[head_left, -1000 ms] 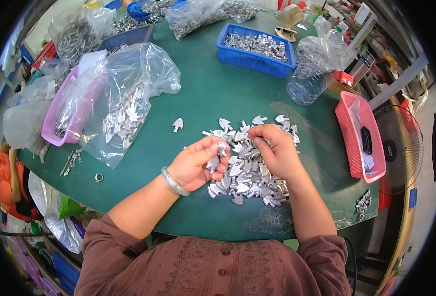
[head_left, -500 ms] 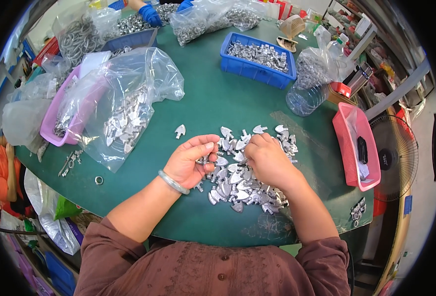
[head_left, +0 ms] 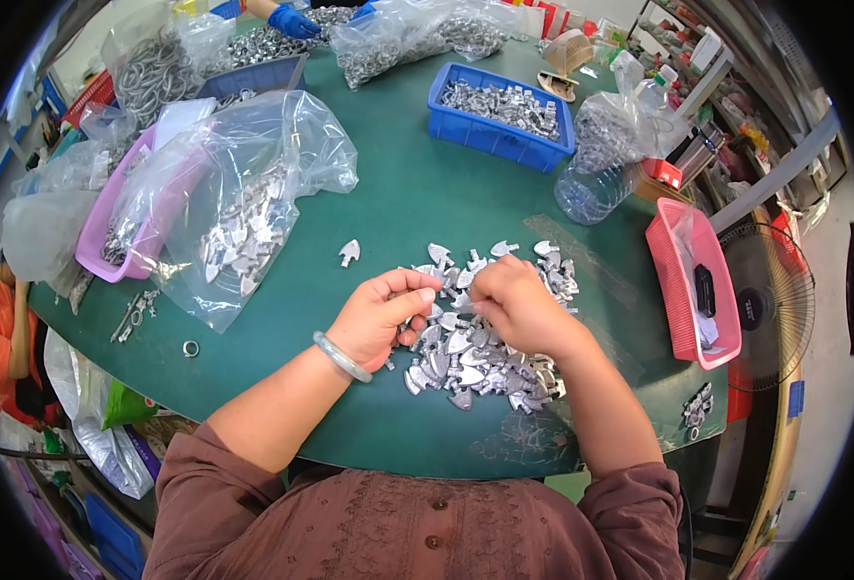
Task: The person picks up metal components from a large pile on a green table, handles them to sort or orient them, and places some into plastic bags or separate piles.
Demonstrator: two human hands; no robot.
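Observation:
A heap of small silver metal pieces (head_left: 475, 365), shaped like arrowheads with short stems, lies on the green table in front of me. At the heap's left edge, my left hand (head_left: 385, 314) is closed with thumb and fingers curled together; what they hold is hidden. My right hand (head_left: 519, 304) is over the upper part of the heap, its fingertips pinched and pointing toward my left hand. Whatever is between those fingertips is too small to make out. One arrowhead piece (head_left: 350, 252) lies apart, beyond my left hand.
Farther back stands a blue bin (head_left: 500, 145) of metal parts. A clear plastic bag (head_left: 253, 232) with more arrowhead pieces lies left, against a purple basket (head_left: 93, 251). To the right are a pink basket (head_left: 664, 256), a plastic jar (head_left: 591, 193) and a fan (head_left: 770, 309). A blue-gloved hand (head_left: 294, 21) works at the far side.
My right hand has lifted from the heap and moved left, closer to my left hand. My left hand stays nearly in place, its fingers curled closer. The co-worker's gloved hand has shifted slightly.

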